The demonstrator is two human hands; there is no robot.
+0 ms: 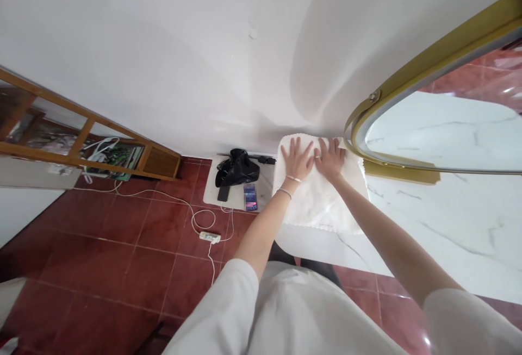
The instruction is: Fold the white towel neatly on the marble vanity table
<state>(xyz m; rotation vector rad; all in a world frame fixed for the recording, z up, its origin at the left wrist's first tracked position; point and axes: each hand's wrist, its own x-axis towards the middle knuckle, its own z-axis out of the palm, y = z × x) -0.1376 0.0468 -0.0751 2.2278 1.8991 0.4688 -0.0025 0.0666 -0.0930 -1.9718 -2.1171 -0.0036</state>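
Note:
A white cloth (pixel 326 203) with a scalloped edge lies spread over the left end of a white marbled table (pixel 452 224). My left hand (pixel 297 160) rests flat on its far part, fingers spread, with bracelets at the wrist. Just to its right, my right hand (pixel 329 160) also presses flat on the cloth, fingers apart and a ring on one finger. The two hands sit close together. Neither one grips anything.
A gold-framed mirror (pixel 379 94) stands on the table at right. On a lower white surface at left lie a black bag (pixel 237 169), a lit phone (pixel 250 197) and a dark phone-like object (pixel 223 193). A power strip (pixel 209 236) with cables lies on the red floor. A wooden cabinet (pixel 163 162) lines the wall.

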